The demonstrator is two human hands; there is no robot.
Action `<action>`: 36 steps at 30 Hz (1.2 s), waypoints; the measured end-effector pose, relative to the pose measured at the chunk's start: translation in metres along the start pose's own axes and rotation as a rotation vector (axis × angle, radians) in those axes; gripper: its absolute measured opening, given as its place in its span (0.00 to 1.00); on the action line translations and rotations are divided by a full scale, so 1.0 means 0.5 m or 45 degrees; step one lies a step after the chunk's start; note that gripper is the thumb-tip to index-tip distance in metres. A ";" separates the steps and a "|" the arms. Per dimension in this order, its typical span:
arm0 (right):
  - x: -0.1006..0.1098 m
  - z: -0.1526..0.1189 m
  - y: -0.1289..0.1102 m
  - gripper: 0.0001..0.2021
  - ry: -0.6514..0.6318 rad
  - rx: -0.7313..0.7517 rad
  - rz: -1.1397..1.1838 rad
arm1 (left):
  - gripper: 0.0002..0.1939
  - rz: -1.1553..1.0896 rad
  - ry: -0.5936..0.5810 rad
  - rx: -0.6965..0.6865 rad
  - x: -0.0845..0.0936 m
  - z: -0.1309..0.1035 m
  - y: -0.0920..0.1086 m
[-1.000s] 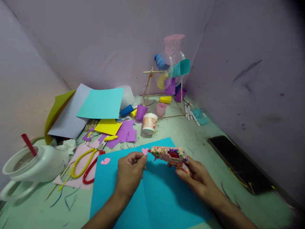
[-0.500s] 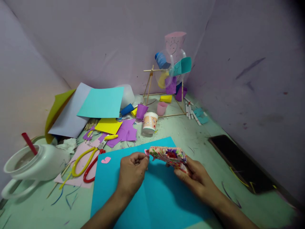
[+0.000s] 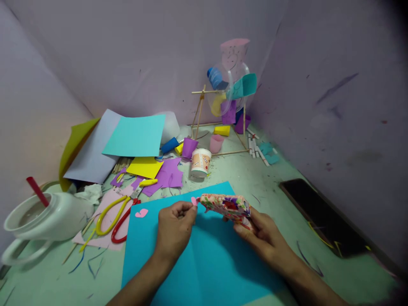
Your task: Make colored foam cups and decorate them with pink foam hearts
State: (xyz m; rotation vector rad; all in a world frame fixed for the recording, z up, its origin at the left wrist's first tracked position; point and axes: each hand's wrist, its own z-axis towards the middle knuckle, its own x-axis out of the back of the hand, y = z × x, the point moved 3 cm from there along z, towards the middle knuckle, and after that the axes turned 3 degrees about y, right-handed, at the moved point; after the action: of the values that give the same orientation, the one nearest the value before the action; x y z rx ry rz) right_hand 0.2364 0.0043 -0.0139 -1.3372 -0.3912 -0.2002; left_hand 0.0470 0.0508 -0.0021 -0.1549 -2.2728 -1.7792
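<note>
My left hand pinches a small pink paper piece between thumb and fingertips, above a large blue sheet. Wrapped round the handle of a flower-patterned glue gun is my right hand. The gun lies level, its nozzle pointing left and seeming to touch the pink piece. Another pink cutout, heart-like, rests on the blue sheet's upper left corner.
Scissors and a white jug stand left. Behind are coloured papers, a printed cup and a stick frame with paper cups. A dark phone lies right.
My left hand has shifted slightly left with the pink piece, more of which now shows at the nozzle. The glue gun has barely moved.
</note>
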 end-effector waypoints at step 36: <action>-0.003 0.000 -0.002 0.14 -0.019 0.014 -0.064 | 0.12 -0.042 -0.009 0.037 -0.003 0.004 -0.001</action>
State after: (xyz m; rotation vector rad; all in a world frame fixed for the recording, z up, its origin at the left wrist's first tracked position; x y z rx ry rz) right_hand 0.2345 0.0041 -0.0135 -1.3193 -0.4385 -0.2300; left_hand 0.0479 0.0526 -0.0035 -0.1192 -2.3184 -1.7632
